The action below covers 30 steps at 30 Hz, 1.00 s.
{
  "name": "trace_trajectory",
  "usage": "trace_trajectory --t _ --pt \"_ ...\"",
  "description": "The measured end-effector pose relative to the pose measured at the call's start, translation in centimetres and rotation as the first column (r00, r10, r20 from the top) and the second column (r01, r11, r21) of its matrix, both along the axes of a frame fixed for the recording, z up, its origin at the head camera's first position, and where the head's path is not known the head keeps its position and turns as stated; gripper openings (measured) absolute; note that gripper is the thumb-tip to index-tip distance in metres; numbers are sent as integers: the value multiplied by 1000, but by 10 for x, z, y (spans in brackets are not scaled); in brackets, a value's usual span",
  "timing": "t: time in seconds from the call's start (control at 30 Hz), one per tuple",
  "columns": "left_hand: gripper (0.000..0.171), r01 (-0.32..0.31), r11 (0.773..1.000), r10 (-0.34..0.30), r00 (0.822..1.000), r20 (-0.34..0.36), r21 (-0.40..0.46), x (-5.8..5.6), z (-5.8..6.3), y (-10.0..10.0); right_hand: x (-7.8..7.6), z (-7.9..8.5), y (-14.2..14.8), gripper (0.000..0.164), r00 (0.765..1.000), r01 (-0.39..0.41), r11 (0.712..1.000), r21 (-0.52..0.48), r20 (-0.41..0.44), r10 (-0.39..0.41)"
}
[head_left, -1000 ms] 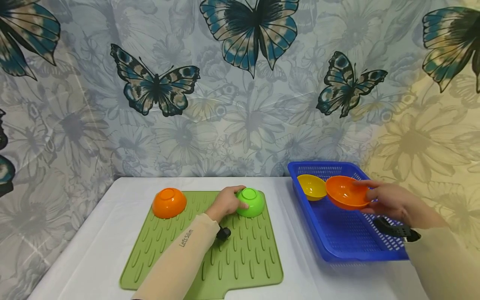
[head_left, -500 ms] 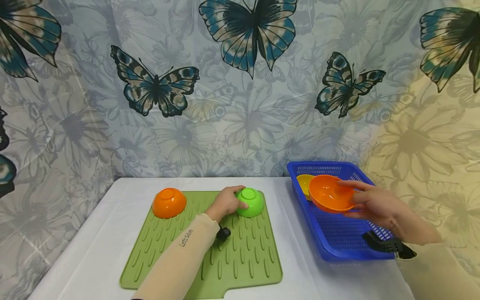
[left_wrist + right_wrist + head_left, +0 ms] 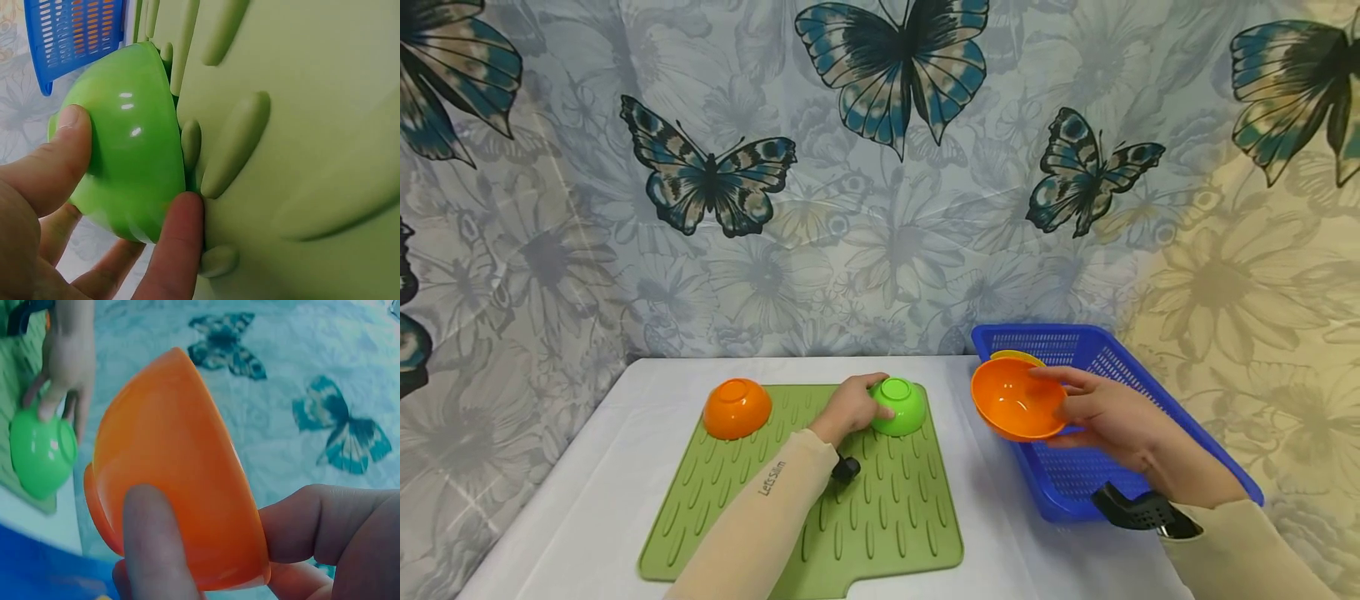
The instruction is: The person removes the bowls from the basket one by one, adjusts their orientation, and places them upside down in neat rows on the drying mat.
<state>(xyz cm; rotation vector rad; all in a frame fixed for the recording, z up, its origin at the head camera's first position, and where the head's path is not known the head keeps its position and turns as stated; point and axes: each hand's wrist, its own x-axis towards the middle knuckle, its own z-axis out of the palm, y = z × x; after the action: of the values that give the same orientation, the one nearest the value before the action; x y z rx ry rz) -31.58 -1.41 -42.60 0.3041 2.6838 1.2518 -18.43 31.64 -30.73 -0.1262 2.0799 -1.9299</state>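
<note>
On the green drying mat (image 3: 895,533), a light green bowl (image 3: 904,410) lies upside down near the far right corner. My left hand (image 3: 850,408) grips its left side; in the left wrist view the thumb presses near the foot and other fingers reach the rim by the mat. Raised over the left side of the blue basket (image 3: 1071,497), an orange bowl (image 3: 1011,404) is tilted with its inside facing me. My right hand (image 3: 1112,421) pinches its right edge, fingers on both sides of the wall in the right wrist view.
A second orange bowl (image 3: 737,410) sits upside down at the mat's far left. Inside the basket, a yellow bowl (image 3: 1021,357) is mostly hidden behind the held one. White cloth (image 3: 985,533) covers the table, and a butterfly-print curtain (image 3: 865,275) hangs behind.
My right hand has carried the orange bowl leftward across the basket, toward its left rim, covering most of the yellow bowl. The left hand stays on the green bowl.
</note>
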Motion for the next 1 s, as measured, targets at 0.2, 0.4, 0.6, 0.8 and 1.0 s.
trace_trajectory --t 0.2,0.4,0.6,0.8,1.0 --pt "71 38 995 -42 998 -50 -91 3 1 4 11 -2 -26 56 1000 -13 999 -36 -13 12" --pt "77 20 962 -74 979 -188 -272 20 7 9 18 -6 -48 57 999 -32 998 -60 -22 30" --pt "80 38 951 -123 957 -262 -306 47 16 5 21 -11 -61 60 999 -41 996 -79 -26 39" --pt "68 148 972 -132 987 -97 183 78 36 -14 24 -13 -74 65 999 -18 998 -52 -34 16" --pt "57 107 700 -276 953 129 706 111 53 -31 27 -18 -87 67 999 6 999 -38 -52 -8"
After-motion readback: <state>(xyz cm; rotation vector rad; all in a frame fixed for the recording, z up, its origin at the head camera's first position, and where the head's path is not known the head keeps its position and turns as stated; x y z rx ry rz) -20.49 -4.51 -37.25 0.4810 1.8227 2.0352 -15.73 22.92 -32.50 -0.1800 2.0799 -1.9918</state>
